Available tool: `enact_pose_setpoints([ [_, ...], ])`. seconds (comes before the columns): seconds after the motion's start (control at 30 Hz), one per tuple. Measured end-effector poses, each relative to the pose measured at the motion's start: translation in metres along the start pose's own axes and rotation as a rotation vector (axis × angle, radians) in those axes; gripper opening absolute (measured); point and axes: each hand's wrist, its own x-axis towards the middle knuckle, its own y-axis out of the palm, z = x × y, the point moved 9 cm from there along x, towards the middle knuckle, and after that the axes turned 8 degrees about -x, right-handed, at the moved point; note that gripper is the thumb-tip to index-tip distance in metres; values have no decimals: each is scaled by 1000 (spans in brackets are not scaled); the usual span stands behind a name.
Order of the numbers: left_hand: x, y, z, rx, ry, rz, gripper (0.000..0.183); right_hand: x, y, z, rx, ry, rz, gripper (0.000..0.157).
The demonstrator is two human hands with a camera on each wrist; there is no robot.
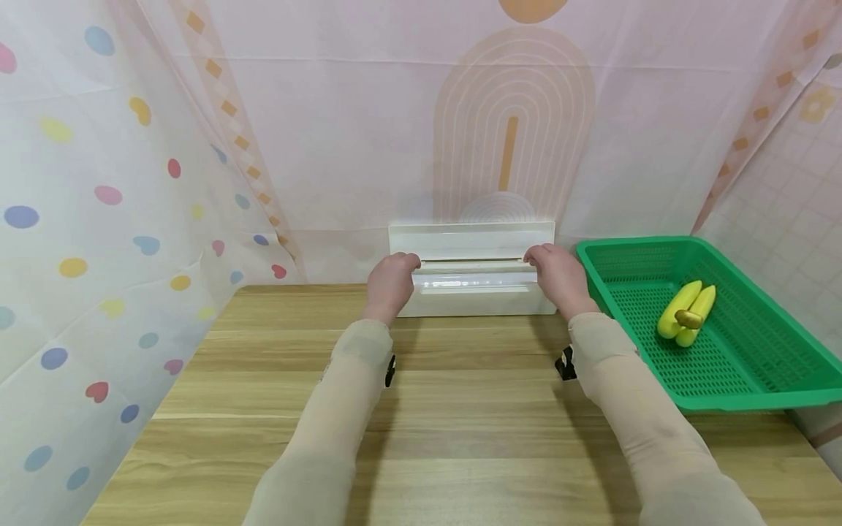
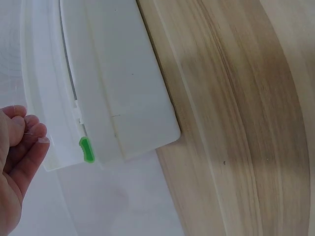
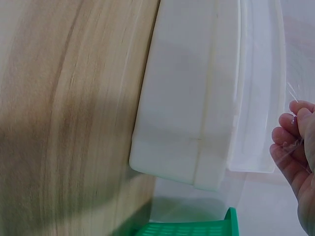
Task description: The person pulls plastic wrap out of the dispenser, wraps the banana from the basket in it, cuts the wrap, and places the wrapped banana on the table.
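Note:
At the back of the table stands a long white cling film dispenser (image 1: pixel 476 303), its lid (image 1: pixel 472 237) raised against the wall cloth. My left hand (image 1: pixel 392 286) is at its left end and my right hand (image 1: pixel 562 279) at its right end. In the left wrist view, thumb and fingers pinch a bit of clear cling film (image 2: pixel 43 140). The right wrist view shows the other hand pinching the clear film too, with fine shiny creases at the fingertips. A green slider cutter (image 2: pixel 86 149) sits at the dispenser's left end. Inside the box, the roll is mostly hidden.
Right of the dispenser stands a green plastic basket (image 1: pixel 750 398) holding yellow bananas (image 1: pixel 680 310). A patterned cloth (image 1: pixel 342 146) hangs behind and along the sides. Both forearms reach over the wooden table (image 1: pixel 473 416).

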Motion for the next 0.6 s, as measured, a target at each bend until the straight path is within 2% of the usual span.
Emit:
enact_pose_setpoints([
  [0.37,2,-6,-1,-18,5,-13,36,1,-8,3,8,-1,-4,16],
  [0.6,2,-11,-3,-31,5,-34,34,0,-14,5,18,-27,-52,13],
])
